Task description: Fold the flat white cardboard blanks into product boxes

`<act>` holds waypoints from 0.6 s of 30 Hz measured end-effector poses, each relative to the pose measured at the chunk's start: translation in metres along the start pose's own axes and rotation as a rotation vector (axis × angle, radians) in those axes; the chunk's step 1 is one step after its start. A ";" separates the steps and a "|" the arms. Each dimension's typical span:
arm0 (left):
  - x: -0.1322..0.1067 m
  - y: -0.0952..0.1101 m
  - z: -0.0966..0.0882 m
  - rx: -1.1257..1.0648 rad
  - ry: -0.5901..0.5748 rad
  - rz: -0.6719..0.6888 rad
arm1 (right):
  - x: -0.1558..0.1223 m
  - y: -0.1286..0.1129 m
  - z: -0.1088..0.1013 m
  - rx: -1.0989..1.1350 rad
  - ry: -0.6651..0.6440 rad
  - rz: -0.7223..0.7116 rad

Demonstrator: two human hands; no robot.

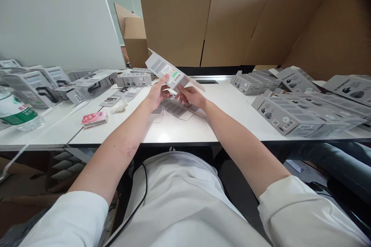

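A grey printed carton [160,66] with a barcode and a green label is held up at a tilt above the white table [232,123], its end flaps sticking out. My left hand [158,92] grips its lower left edge, thumb on the printed face. On the carton's lower right end my right hand [190,97] is closed, with the fingers near a flap. Beneath both hands lie flat unfolded grey cartons [175,109], partly hidden by them. Just behind my left hand a folded grey box [135,80] rests on the table.
Several grey boxes [286,114] lie at the right, and more boxes [34,87] stand at the left. A pink tissue pack [94,119], a crumpled white wad [119,106] and a water bottle [17,112] are on the left. Large brown cardboard [179,15] rises behind the table.
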State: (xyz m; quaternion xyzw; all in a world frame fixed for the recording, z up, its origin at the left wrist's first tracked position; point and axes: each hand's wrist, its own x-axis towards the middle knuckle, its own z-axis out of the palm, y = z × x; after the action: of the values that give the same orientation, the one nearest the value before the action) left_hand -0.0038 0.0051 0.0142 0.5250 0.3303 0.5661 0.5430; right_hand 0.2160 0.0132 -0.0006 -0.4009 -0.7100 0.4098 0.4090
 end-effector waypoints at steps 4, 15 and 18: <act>0.000 0.002 0.001 -0.012 0.029 -0.024 | 0.002 0.002 -0.004 0.032 0.044 -0.019; 0.000 0.000 0.001 0.005 0.013 -0.024 | 0.019 0.021 -0.007 0.093 0.098 -0.144; 0.000 -0.001 0.001 0.012 0.015 -0.024 | 0.020 0.019 -0.008 0.066 0.103 -0.109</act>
State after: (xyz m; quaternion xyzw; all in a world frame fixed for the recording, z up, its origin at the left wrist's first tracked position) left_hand -0.0025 0.0052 0.0132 0.5199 0.3440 0.5613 0.5443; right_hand 0.2208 0.0393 -0.0104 -0.3685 -0.6949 0.3889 0.4797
